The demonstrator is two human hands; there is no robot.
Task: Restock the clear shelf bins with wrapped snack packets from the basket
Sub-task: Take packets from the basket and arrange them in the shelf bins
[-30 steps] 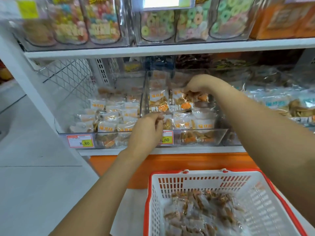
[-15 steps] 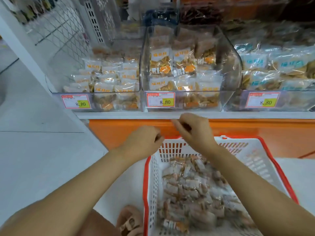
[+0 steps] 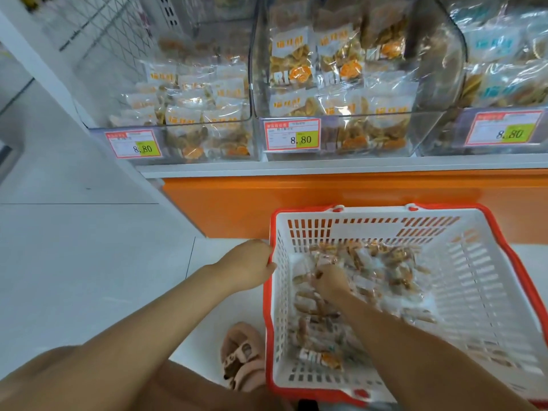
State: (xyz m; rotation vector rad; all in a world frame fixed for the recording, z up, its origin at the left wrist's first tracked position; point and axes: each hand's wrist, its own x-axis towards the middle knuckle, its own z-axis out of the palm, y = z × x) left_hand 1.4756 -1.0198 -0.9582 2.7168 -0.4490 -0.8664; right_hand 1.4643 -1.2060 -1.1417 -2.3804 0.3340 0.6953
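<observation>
Pink sandal (image 3: 241, 354) on white floor (image 3: 74, 247)

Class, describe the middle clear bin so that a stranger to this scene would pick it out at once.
Find the white shelf above the orange panel, where three clear bins stand side by side. The middle bin sits above the basket's left corner. Unlike the blue-labelled packets on its right and the low pile on its left, its orange-labelled packets stand upright.

Left hand (image 3: 249, 266) and right hand (image 3: 327, 281) reach downward
</observation>
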